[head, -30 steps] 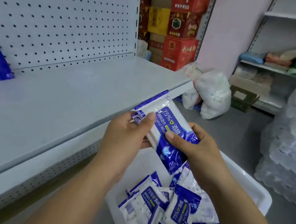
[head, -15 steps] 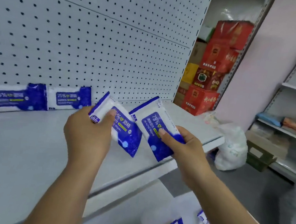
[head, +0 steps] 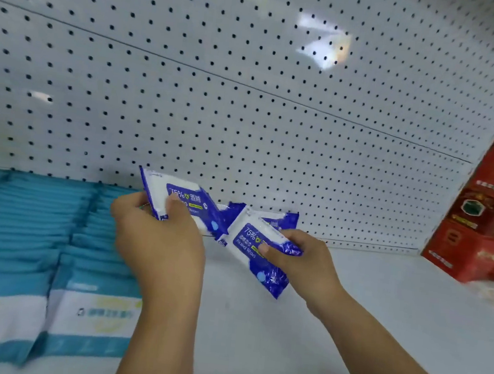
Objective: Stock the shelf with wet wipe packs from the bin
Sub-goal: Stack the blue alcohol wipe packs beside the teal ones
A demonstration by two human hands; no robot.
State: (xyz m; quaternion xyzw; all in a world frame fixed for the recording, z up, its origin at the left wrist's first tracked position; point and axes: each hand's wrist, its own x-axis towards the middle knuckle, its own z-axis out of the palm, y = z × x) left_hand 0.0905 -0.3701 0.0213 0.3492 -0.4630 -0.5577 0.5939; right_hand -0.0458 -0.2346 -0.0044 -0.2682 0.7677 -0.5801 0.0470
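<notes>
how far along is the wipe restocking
Done: one blue pack seems already placed against the pegboard. In hand: the left hand grips a wipe pack, the right hand a second pack, both above the shelf. Left: setting these down, plus whatever the bin, out of view, holds.

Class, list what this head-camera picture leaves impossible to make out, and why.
Head view:
- Bin: outside the frame.
- Rear pack: mostly hidden behind the pack in the right hand.
- Teal packs: labels blurred.
- Red boxes: cut by right edge, print blurred.
</notes>
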